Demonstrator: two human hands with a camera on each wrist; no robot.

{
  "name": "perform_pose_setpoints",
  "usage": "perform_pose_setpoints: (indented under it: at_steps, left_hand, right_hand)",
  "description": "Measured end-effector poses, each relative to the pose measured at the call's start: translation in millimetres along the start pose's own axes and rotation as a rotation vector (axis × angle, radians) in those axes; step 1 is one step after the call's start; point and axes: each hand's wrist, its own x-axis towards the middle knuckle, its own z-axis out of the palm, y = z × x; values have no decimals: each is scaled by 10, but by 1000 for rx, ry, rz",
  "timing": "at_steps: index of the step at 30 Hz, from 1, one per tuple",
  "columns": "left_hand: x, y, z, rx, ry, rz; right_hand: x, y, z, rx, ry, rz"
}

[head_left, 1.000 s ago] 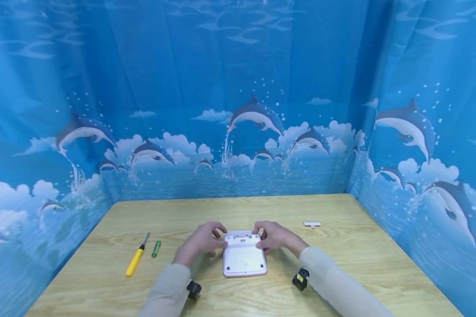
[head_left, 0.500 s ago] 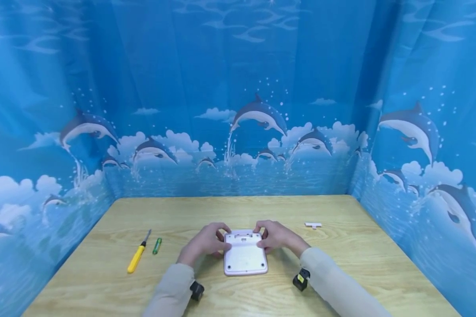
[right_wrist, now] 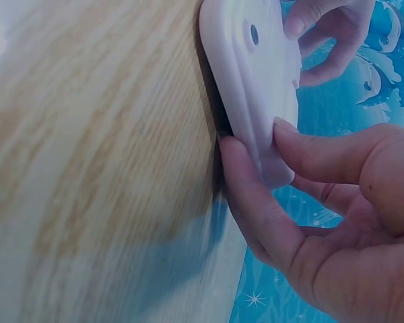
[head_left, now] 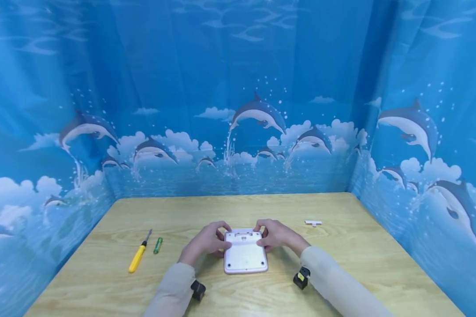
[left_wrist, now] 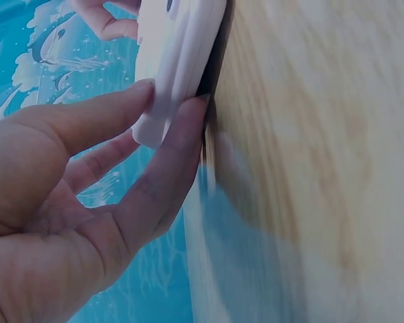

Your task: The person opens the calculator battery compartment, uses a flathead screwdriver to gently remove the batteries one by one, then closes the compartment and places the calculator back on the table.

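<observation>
A pale pinkish-white calculator (head_left: 246,257) lies back side up on the table, its battery compartment (head_left: 243,236) uncovered at the far end. My left hand (head_left: 206,240) grips its left edge, thumb on the back and fingers at the side and underneath, as the left wrist view shows for the hand (left_wrist: 87,182). On the opposite edge my right hand (head_left: 277,235) has the same kind of hold; in the right wrist view that hand (right_wrist: 330,215) pinches the rim. Whether a battery sits in the compartment is too small to tell.
Left of the hands lie a yellow-handled screwdriver (head_left: 138,257) and a green battery (head_left: 158,245). A small white T-shaped cover (head_left: 313,223) lies at the right. Blue dolphin-print curtains (head_left: 238,110) close off the wooden table's (head_left: 321,299) back and sides.
</observation>
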Motion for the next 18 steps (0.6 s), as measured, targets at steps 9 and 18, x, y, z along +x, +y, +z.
perform_pose_setpoints:
  at_steps: [9, 18]
  left_hand:
    - [26, 5, 16, 6, 8, -6]
    - [28, -5, 27, 18, 17, -16]
  right_hand:
    - [12, 22, -10, -5, 3, -14]
    - [12, 25, 9, 18, -1, -14]
